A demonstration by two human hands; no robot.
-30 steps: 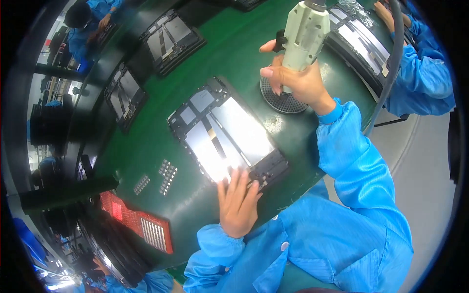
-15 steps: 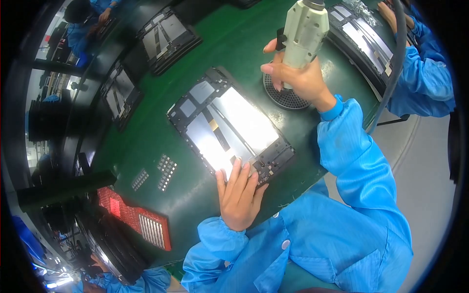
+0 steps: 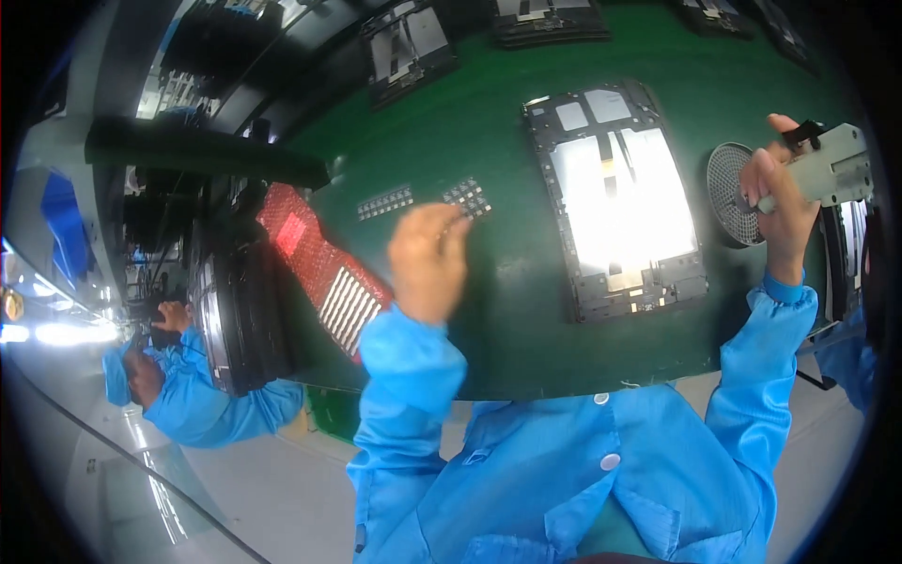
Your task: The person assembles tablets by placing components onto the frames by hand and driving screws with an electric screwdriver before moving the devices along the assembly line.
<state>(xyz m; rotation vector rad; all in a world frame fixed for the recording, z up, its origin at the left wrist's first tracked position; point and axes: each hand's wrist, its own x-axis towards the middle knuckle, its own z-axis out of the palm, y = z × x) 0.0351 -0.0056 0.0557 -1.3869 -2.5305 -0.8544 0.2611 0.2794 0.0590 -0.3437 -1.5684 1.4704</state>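
Observation:
An open tablet back frame [image 3: 620, 202] with a shiny metal plate lies flat on the green table [image 3: 470, 122]. My left hand [image 3: 427, 258] hovers left of it, fingertips close to a small dark strip of tiny parts [image 3: 467, 195]; whether it holds anything I cannot tell. My right hand [image 3: 778, 193] grips a grey electric screwdriver [image 3: 827, 167] at the right edge, beside a round black mesh dish [image 3: 728, 193].
A second parts strip [image 3: 385, 201] lies further left. A red tray [image 3: 319, 268] with white slots sits at the table's near left edge by a dark rack [image 3: 235, 310]. More tablet frames [image 3: 409, 42] lie at the back. Another person in blue [image 3: 178, 385] works lower left.
My left hand left the tablet frame's lower edge and moved left toward the small parts strips. The view swung, putting the frame right of centre. My right hand kept the screwdriver.

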